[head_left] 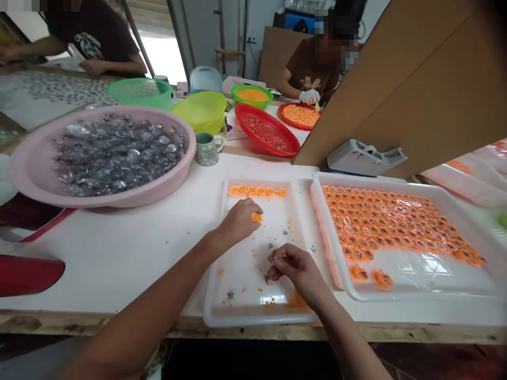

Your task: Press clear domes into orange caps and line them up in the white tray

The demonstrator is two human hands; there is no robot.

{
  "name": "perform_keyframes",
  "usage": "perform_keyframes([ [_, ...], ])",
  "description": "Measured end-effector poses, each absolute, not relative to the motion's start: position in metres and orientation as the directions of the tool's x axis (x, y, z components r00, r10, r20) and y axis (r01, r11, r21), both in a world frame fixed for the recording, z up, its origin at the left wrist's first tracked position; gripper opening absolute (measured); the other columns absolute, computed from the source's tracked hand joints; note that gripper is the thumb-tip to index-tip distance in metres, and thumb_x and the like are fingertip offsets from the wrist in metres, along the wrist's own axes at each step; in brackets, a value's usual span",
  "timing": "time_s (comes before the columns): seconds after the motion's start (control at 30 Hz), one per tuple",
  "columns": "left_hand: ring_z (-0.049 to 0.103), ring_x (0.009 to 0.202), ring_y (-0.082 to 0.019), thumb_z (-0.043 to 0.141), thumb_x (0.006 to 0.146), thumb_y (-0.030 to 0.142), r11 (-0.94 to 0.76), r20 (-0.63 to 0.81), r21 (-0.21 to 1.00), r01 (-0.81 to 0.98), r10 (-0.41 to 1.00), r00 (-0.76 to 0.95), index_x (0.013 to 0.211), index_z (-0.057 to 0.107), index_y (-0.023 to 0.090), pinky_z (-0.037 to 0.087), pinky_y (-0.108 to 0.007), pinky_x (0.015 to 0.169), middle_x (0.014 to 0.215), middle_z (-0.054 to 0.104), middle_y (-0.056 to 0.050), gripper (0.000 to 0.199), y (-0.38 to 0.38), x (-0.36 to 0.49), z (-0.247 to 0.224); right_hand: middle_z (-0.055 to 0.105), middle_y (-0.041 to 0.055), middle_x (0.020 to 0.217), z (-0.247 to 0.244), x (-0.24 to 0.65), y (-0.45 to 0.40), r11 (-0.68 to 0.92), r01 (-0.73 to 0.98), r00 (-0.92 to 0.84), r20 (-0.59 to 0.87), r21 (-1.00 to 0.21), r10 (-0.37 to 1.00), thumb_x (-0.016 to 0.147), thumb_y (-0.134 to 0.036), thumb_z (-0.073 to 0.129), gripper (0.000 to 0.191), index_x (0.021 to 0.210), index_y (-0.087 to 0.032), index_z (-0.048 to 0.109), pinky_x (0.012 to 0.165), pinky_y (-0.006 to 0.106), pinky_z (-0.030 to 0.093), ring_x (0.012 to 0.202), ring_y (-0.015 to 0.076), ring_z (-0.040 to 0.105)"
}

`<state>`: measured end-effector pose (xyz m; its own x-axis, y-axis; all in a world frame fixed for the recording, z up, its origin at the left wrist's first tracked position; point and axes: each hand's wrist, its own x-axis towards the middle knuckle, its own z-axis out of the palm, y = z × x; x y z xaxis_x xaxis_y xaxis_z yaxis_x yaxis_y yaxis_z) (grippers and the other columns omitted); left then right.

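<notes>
My left hand (242, 219) has its fingers closed on a small orange piece (256, 217) over a white tray (214, 295). Just behind it, several orange pieces (261, 191) form a row along the tray's far end. Lower and to the right, my right hand (291, 264) pinches its fingertips above the tray; whatever they hold is too small to name. Tiny orange bits and a few small dark printed pieces (230, 295) lie scattered in this tray. On the right, a larger white tray (400, 295) holds several rows of orange pieces with dark printed centres (383, 278).
A pink basin (106, 200) of clear plastic parts stands at the left, beside a mug (207, 149). Red (291, 150), green and yellow bowls are farther back. A tape dispenser (364, 158) rests by a cardboard panel (380, 95). Two other people sit across the tables.
</notes>
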<state>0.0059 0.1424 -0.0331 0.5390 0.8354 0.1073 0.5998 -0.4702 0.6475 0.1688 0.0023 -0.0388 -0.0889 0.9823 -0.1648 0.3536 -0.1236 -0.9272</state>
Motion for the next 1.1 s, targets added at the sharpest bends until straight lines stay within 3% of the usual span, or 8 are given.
perform_keyframes([
  [0.07, 0.065, 0.085, -0.017, 0.063, 0.074, 0.01, -0.424, 0.116, 0.701, 0.573, 0.861, 0.495, 0.091, 0.068, 0.018, 0.057, -0.031, 0.076, 0.097, 0.065, -0.005, 0.019, 0.127, 0.0, -0.024, 0.068, 0.0037, 0.066, -0.032, 0.177, -0.005, -0.231, -0.032, -0.098, -0.227, -0.972, 0.969, 0.091, -0.033, 0.054, 0.017, 0.084, -0.018, 0.054, 0.059, 0.029, 0.052, 0.059, 0.0163, 0.066],
  [0.13, 0.065, 0.083, -0.015, 0.062, 0.076, 0.014, -0.381, 0.102, 0.743, 0.551, 0.877, 0.469, 0.092, 0.067, 0.019, 0.057, -0.026, 0.07, 0.098, 0.065, -0.004, 0.017, 0.109, -0.003, -0.014, 0.066, 0.0005, 0.062, -0.03, 0.18, -0.011, -0.284, -0.354, -0.086, -0.271, -0.891, 0.959, 0.084, -0.036, 0.066, 0.021, 0.091, -0.018, 0.059, 0.06, 0.03, 0.052, 0.055, 0.0153, 0.064],
  [0.23, 0.066, 0.083, -0.015, 0.062, 0.076, 0.015, -0.257, 0.007, 0.813, 0.522, 0.902, 0.432, 0.096, 0.067, 0.021, 0.057, -0.025, 0.07, 0.097, 0.068, -0.002, 0.022, 0.082, -0.003, 0.0, 0.065, -0.0012, 0.061, -0.031, 0.178, -0.019, -0.283, -0.474, -0.049, -0.296, -0.834, 0.954, 0.081, -0.034, 0.07, 0.03, 0.106, -0.018, 0.065, 0.063, 0.029, 0.05, 0.056, 0.014, 0.063],
  [0.37, 0.067, 0.08, -0.016, 0.067, 0.073, 0.019, 0.025, -0.182, 0.909, 0.417, 0.922, 0.342, 0.101, 0.065, 0.02, 0.057, -0.029, 0.075, 0.097, 0.071, -0.003, 0.027, 0.058, -0.002, 0.011, 0.07, 0.0036, 0.067, -0.032, 0.173, -0.026, -0.271, -0.476, -0.067, -0.273, -0.836, 0.96, 0.085, -0.031, 0.066, 0.024, 0.104, -0.016, 0.067, 0.067, 0.029, 0.049, 0.061, 0.0145, 0.064],
  [0.67, 0.068, 0.08, -0.016, 0.068, 0.071, 0.016, 0.158, -0.25, 0.947, 0.28, 0.909, 0.333, 0.104, 0.062, 0.021, 0.058, -0.026, 0.067, 0.098, 0.071, -0.002, 0.034, 0.033, -0.004, 0.004, 0.069, 0.0005, 0.067, -0.035, 0.174, -0.027, -0.21, -0.408, 0.01, -0.234, -0.888, 0.972, 0.081, -0.03, 0.072, 0.021, 0.093, -0.019, 0.059, 0.053, 0.025, 0.051, 0.061, 0.0153, 0.066],
  [0.8, 0.068, 0.077, -0.015, 0.067, 0.072, 0.012, 0.136, -0.246, 0.943, 0.305, 0.9, 0.36, 0.099, 0.065, 0.02, 0.059, -0.027, 0.072, 0.08, 0.07, 0.001, 0.029, 0.028, 0.003, 0.007, 0.07, 0.002, 0.071, -0.03, 0.178, -0.027, -0.195, -0.333, 0.037, -0.219, -0.923, 0.975, 0.079, -0.031, 0.074, 0.02, 0.086, -0.018, 0.06, 0.057, 0.026, 0.052, 0.063, 0.0149, 0.066],
  [0.97, 0.07, 0.088, -0.018, 0.071, 0.073, 0.013, 0.071, -0.168, 0.957, 0.283, 0.928, 0.334, 0.1, 0.066, 0.021, 0.061, -0.029, 0.079, 0.097, 0.073, -0.002, 0.029, 0.023, 0.014, 0.0, 0.066, -0.0001, 0.06, -0.02, 0.176, -0.024, -0.217, -0.234, 0.006, -0.225, -0.948, 0.974, 0.084, -0.033, 0.068, 0.017, 0.087, -0.018, 0.06, 0.057, 0.027, 0.052, 0.055, 0.0132, 0.061],
  [1.1, 0.069, 0.094, -0.019, 0.064, 0.08, 0.014, -0.056, -0.059, 0.96, 0.273, 0.916, 0.398, 0.104, 0.069, 0.022, 0.062, -0.031, 0.081, 0.108, 0.071, -0.004, 0.026, 0.015, 0.02, -0.013, 0.062, -0.0025, 0.065, -0.021, 0.169, -0.023, -0.145, -0.055, 0.152, -0.152, -0.988, 0.977, 0.084, -0.029, 0.067, 0.013, 0.089, -0.02, 0.06, 0.053, 0.025, 0.05, 0.054, 0.012, 0.058],
])
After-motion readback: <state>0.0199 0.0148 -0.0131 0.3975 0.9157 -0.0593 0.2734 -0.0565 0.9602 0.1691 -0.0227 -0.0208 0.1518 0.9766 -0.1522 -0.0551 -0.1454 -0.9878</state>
